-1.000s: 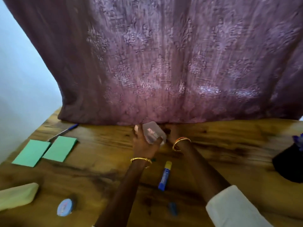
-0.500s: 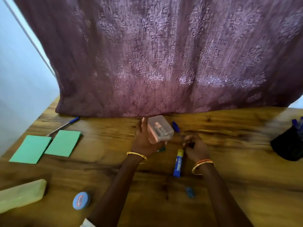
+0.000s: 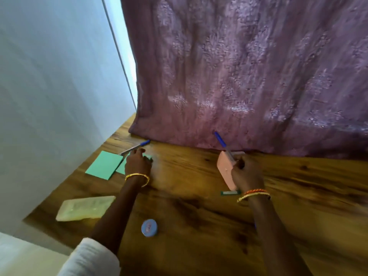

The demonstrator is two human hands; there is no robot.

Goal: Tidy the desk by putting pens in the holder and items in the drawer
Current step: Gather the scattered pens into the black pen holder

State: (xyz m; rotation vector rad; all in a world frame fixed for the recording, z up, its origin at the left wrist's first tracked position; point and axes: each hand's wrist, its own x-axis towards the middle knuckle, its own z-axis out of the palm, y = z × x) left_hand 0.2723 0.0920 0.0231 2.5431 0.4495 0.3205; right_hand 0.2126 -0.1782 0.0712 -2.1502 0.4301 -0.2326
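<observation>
My right hand (image 3: 247, 176) grips a small pink box (image 3: 225, 172) together with a blue-capped pen (image 3: 220, 140), whose cap points up toward the curtain. My left hand (image 3: 137, 163) reaches out to the left over a green paper note (image 3: 120, 169), its fingertips right at a second blue-capped pen (image 3: 135, 148) that lies on the wooden desk (image 3: 189, 206) by the curtain's hem. Whether they touch the pen is unclear. The pen holder and the drawer are out of view.
A second green note (image 3: 103, 165) lies left of my left hand. A pale yellow translucent case (image 3: 85, 208) and a round blue tape roll (image 3: 149, 228) sit near the front left. A small green-edged strip (image 3: 231, 193) lies under my right wrist. A mauve curtain (image 3: 249, 76) hangs behind.
The pink box went from my left hand to my right, which also picked up a pen. My left hand moved left to the pen by the green notes. The view turned left, losing the black holder.
</observation>
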